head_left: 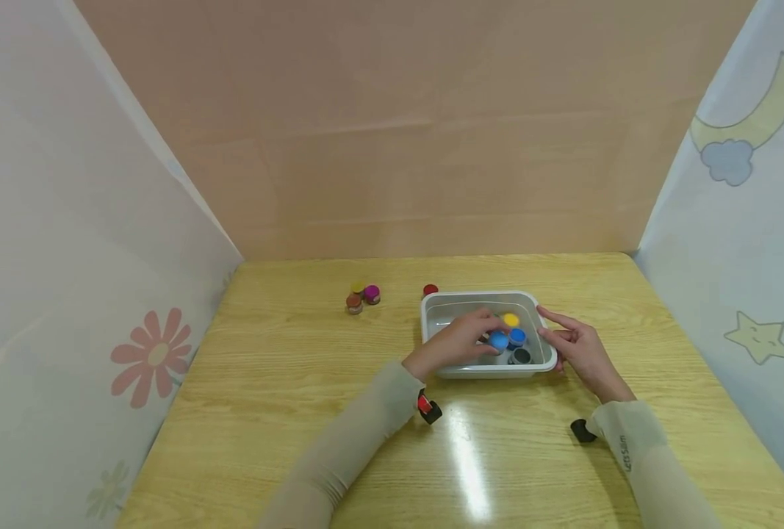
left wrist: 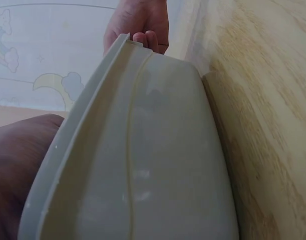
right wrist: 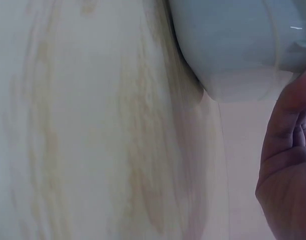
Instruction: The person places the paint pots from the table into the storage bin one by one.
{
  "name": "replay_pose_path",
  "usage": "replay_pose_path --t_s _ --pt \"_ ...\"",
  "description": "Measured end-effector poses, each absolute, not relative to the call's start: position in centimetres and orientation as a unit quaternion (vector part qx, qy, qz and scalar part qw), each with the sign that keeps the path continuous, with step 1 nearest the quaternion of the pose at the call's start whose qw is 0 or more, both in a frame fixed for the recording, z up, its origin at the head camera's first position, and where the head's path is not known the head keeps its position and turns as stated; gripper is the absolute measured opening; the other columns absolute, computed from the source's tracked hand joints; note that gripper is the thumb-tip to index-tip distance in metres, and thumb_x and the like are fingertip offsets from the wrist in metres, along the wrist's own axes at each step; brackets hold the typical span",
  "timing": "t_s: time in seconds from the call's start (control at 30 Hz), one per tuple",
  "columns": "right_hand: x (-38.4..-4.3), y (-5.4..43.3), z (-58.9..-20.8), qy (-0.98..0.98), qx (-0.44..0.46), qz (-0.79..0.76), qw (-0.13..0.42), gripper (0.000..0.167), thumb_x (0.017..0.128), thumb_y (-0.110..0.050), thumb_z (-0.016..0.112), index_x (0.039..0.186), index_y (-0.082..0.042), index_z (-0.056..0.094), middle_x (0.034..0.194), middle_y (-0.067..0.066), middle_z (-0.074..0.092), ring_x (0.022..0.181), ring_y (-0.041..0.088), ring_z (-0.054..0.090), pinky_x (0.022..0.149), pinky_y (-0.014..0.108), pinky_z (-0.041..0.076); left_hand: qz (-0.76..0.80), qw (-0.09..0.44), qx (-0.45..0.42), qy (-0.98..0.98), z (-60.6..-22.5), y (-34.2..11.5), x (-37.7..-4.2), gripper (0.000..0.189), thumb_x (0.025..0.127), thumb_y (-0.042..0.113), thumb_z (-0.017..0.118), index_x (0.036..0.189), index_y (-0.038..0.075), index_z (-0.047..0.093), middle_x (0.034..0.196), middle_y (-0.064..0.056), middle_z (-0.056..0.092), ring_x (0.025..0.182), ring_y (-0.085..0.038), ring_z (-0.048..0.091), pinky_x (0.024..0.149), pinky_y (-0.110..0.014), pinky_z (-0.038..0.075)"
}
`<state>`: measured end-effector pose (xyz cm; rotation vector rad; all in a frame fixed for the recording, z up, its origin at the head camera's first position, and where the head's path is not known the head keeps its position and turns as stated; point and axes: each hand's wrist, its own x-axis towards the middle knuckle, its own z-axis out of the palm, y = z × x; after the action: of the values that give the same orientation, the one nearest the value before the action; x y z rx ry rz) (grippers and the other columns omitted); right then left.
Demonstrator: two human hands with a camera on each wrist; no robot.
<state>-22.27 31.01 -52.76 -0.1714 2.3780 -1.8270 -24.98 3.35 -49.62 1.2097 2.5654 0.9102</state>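
A white plastic tub (head_left: 491,372) stands on the table. My left hand (head_left: 463,338) reaches over its near-left rim, thumb and fingers around a small jar with a light blue lid (head_left: 498,341). Beside that jar in the tub are a jar with a darker blue lid (head_left: 516,336), one with a yellow-orange lid (head_left: 511,319) and one with a black lid (head_left: 520,356). My right hand (head_left: 583,356) grips the tub's right end, thumb at the rim. In the left wrist view the tub's side wall (left wrist: 168,135) hides my left fingers; the right wrist view shows my right hand (right wrist: 288,155) at the tub's corner.
Left of the tub, jars with yellow (head_left: 358,287), magenta (head_left: 372,294) and brownish-red (head_left: 354,303) lids stand close together. A red-lidded jar (head_left: 430,289) is just behind the tub's back-left corner. Papered walls (head_left: 431,147) border the wooden table (head_left: 286,353) at the back and sides.
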Motion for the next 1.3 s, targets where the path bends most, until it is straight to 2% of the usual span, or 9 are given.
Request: replay_pose_path --t_s 0.1,0.23,0.5,0.67,0.73,0.87,0.97,1.13,1.3 --pt "-22.3 31.0 -52.9 0.791 -0.057 -0.605 0.069 0.06 0.105 -0.028 0.062 0.158 -0.009 0.041 0.074 0.0 0.074 0.047 0.011 0.054 0.045 0.029 0.051 0.295 0.084 0.409 0.859 -50.0 3.6 -25.1 0.037 0.099 0.022 0.071 0.135 0.015 0.068 0.121 0.001 0.06 0.101 -0.007 0.055 0.086 -0.009 0.045" --pt "-22.3 31.1 -53.0 0.793 -0.055 -0.603 0.07 0.061 0.105 -0.028 0.062 0.159 -0.011 0.04 0.074 0.0 0.073 0.048 0.012 0.053 0.046 0.03 0.051 0.289 0.091 0.412 0.859 -50.2 3.8 -25.1 0.034 0.099 0.02 0.071 0.132 0.016 0.069 0.121 0.001 0.059 0.1 -0.005 0.055 0.086 -0.008 0.045" --pt "-22.4 31.1 -53.0 0.793 -0.061 -0.602 0.072 0.061 0.106 -0.028 0.061 0.159 -0.008 0.039 0.07 -0.001 0.071 0.047 0.013 0.053 0.045 0.031 0.051 0.246 0.082 0.42 0.87 -50.0 4.1 -25.2 0.034 0.096 0.023 0.075 0.129 0.021 0.071 0.127 0.005 0.062 0.108 -0.007 0.061 0.094 -0.012 0.048" --pt "-22.4 31.1 -53.0 0.79 -0.06 -0.605 0.072 0.06 0.106 -0.027 0.061 0.159 -0.009 0.039 0.073 0.0 0.073 0.047 0.012 0.053 0.045 0.03 0.051 0.22 0.076 0.41 0.882 -50.0 4.2 -25.1 0.033 0.095 0.025 0.077 0.127 0.025 0.073 0.13 0.007 0.063 0.111 -0.007 0.062 0.098 -0.018 0.049" --pt "-22.4 31.1 -53.0 0.79 -0.062 -0.606 0.069 0.06 0.106 -0.027 0.061 0.159 -0.008 0.04 0.074 0.0 0.074 0.047 0.011 0.053 0.045 0.03 0.051 0.217 0.076 0.408 0.884 -50.0 4.2 -25.0 0.032 0.094 0.024 0.077 0.126 0.024 0.074 0.13 0.007 0.064 0.11 -0.006 0.061 0.099 -0.02 0.05" --pt "-22.3 31.0 -53.1 0.787 -0.07 -0.61 0.063 0.058 0.106 -0.025 0.06 0.158 -0.008 0.04 0.079 0.002 0.077 0.046 0.01 0.053 0.045 0.029 0.051 0.211 0.077 0.413 0.882 -50.3 4.3 -25.1 0.03 0.095 0.022 0.076 0.125 0.023 0.074 0.127 0.007 0.064 0.102 -0.003 0.06 0.095 -0.016 0.049" --pt "-22.2 31.0 -53.1 0.785 -0.074 -0.612 0.061 0.058 0.106 -0.025 0.06 0.158 -0.007 0.04 0.082 0.002 0.078 0.046 0.009 0.053 0.044 0.029 0.051 0.214 0.082 0.419 0.879 -50.6 4.3 -25.3 0.028 0.096 0.02 0.075 0.124 0.021 0.074 0.127 0.007 0.064 0.101 -0.002 0.059 0.095 -0.013 0.048" --pt "-22.1 31.0 -53.0 0.784 -0.075 -0.613 0.061 0.057 0.107 -0.024 0.059 0.158 -0.007 0.04 0.077 0.0 0.077 0.045 0.008 0.053 0.044 0.029 0.05 0.221 0.089 0.43 0.871 -50.8 4.3 -25.5 0.028 0.096 0.018 0.076 0.123 0.02 0.073 0.129 0.006 0.063 0.109 -0.004 0.059 0.101 -0.014 0.047" --pt "-22.1 31.0 -52.7 0.783 -0.077 -0.614 0.064 0.058 0.107 -0.024 0.059 0.158 -0.005 0.039 0.071 -0.001 0.074 0.044 0.008 0.053 0.043 0.028 0.049 0.225 0.098 0.438 0.865 -50.9 4.3 -25.7 0.028 0.095 0.017 0.076 0.122 0.019 0.071 0.127 0.006 0.062 0.105 -0.004 0.058 0.099 -0.012 0.046"
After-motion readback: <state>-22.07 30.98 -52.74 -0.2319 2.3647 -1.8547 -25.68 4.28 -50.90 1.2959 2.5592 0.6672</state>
